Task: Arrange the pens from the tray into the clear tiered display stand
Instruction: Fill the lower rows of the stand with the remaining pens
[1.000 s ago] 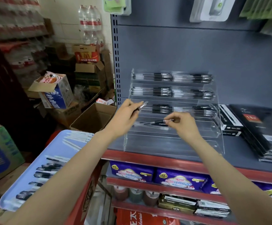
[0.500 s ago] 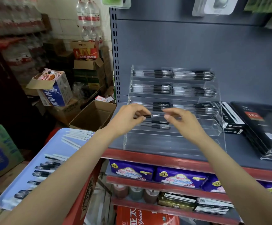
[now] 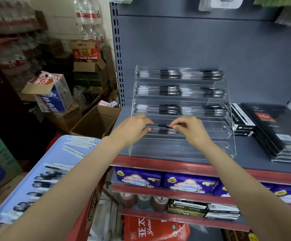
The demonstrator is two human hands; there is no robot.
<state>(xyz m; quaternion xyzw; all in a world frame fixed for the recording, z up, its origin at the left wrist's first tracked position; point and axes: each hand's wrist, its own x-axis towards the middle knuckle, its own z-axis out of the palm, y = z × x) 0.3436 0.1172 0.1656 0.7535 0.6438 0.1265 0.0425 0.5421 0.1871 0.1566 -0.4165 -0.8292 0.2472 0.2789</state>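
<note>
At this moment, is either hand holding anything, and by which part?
Both hands hold one black pen level over the stand's fourth tier: the left hand pinches its left end, the right hand its right end.

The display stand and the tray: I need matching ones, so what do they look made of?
The display stand looks like clear glossy acrylic: the shelf shows through it and its edges catch light. The tray seems smooth light-blue plastic with a raised, rounded rim, though coated metal can't be excluded.
</note>
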